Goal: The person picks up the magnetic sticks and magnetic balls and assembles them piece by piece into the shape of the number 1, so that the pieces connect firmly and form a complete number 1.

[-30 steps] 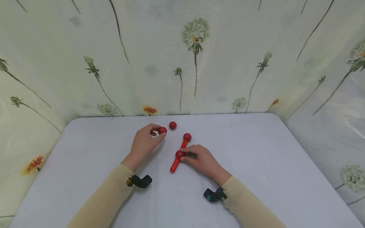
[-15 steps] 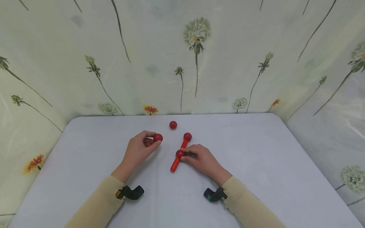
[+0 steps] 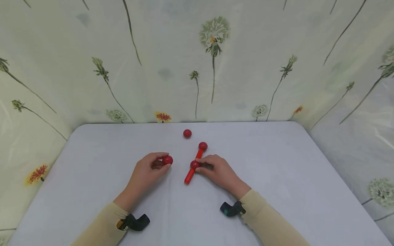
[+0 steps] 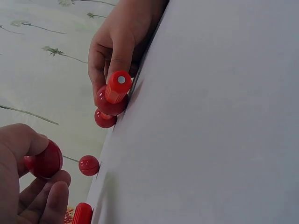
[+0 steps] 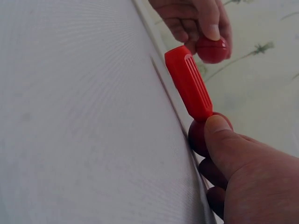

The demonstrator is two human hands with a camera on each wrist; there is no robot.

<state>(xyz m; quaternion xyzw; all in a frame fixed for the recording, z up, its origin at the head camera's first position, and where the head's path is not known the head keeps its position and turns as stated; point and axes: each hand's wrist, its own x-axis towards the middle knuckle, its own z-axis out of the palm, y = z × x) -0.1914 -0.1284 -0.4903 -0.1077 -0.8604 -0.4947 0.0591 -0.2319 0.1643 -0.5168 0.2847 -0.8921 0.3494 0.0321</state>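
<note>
My left hand (image 3: 144,176) pinches a red ball (image 3: 167,160) between thumb and fingers, left of the joined pieces and apart from them. With thumb and forefinger, my right hand (image 3: 222,173) grips the middle red ball (image 3: 194,164) of a slanted line. A red rod (image 3: 189,177) extends from that ball toward me. Beyond it, another rod (image 3: 199,154) leads to a far ball (image 3: 202,146). In the right wrist view, the near rod (image 5: 189,84) points toward the ball in my left hand.
A loose red ball (image 3: 187,133) lies near the back edge of the white table (image 3: 261,150). At the bottom of the left wrist view, a separate red rod (image 4: 82,213) shows near the left fingers. Behind the table hangs a flowered cloth (image 3: 172,51).
My left hand has drawn toward me and slightly left, carrying its ball away from the loose one. My right hand keeps its grip in nearly the same place.
</note>
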